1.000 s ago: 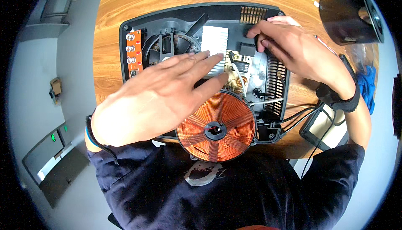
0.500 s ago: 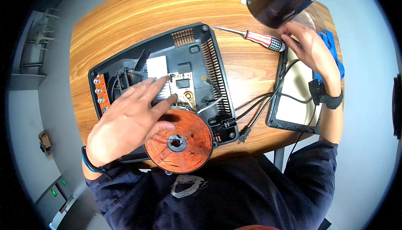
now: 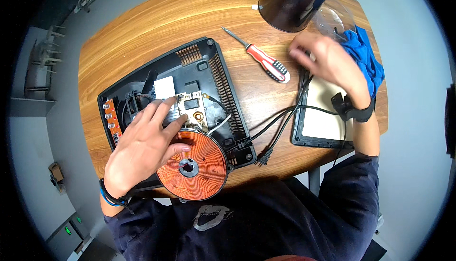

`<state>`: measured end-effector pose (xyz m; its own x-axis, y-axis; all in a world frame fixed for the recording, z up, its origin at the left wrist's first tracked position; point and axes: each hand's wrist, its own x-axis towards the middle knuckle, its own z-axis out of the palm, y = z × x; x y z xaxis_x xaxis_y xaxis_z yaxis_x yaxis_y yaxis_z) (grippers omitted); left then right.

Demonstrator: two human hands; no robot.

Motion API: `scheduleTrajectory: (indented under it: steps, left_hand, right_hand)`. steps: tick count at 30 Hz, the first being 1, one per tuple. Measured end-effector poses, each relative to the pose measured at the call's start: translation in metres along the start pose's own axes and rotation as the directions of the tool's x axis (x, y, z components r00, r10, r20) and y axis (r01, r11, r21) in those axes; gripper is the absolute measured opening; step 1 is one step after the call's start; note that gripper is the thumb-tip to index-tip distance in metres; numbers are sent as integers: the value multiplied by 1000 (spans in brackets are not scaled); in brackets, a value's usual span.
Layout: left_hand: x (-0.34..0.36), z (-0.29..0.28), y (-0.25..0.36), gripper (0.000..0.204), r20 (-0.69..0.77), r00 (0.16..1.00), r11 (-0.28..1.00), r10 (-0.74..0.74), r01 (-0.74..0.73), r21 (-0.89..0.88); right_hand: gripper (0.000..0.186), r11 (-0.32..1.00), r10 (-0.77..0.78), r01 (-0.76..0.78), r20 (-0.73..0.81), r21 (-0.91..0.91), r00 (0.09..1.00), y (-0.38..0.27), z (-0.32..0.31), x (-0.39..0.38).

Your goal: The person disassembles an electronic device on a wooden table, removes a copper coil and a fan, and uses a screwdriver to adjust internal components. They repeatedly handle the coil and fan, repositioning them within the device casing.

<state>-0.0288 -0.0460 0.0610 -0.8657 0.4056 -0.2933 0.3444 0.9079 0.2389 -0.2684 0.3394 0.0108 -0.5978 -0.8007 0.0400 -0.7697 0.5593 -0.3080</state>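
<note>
A round wooden table (image 3: 142, 37) holds an open black cooker base (image 3: 216, 78). The left hand (image 3: 142, 147) lies flat on it, fingers spread, beside the orange copper coil (image 3: 204, 163). Right of the base, the blurred right hand (image 3: 327, 63) hovers open over a white-and-black panel (image 3: 320, 123). A red screwdriver (image 3: 266, 62) lies between.

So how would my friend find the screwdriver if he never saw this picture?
Start at the round wooden table and go to its far side, between the opened black cooker case and the dark jug. The screwdriver lies flat there, alone on bare wood. It's the only thing with a red handle, black grip and thin metal shaft.
</note>
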Motion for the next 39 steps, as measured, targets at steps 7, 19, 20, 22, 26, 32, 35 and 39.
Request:
scheduleTrajectory:
  steps: [7,19,20,22,26,32,35,39]
  left_hand:
    - [-2,2,2,64,10,1000,1000,-27,27,-6]
    - [0,-1,6,62,4,1000,1000,-14,14,10]
    - [0,-1,6,61,32,999,999,-29,28,25]
    - [0,0,7,61,43,999,999,-34,32,32]
    - [1,3,8,61,47,998,998,-50,48,42]
    - [3,0,5,59,42,999,999,-31,30,27]
    - [4,-5,5,57,27,999,1000,-17,16,13]
    - [4,-6,3,53,-12,1000,1000,-13,13,5]
  right_hand:
    - [17,935,162,-273,-414,-226,896,98,-8,-16]
    - [34,897,416,-427,-113,-111,903,182,-9,-22]
    - [39,902,419,-425,-83,-79,904,184,-8,-19]
    - [40,925,377,-378,-31,-45,926,187,-7,-12]
    - [33,940,340,-340,-3,36,940,187,-4,1]
    - [15,942,331,-332,27,56,943,185,-4,9]
    - [12,946,317,-320,61,44,946,187,-6,8]
    - [10,956,276,-285,120,70,954,194,-9,9]
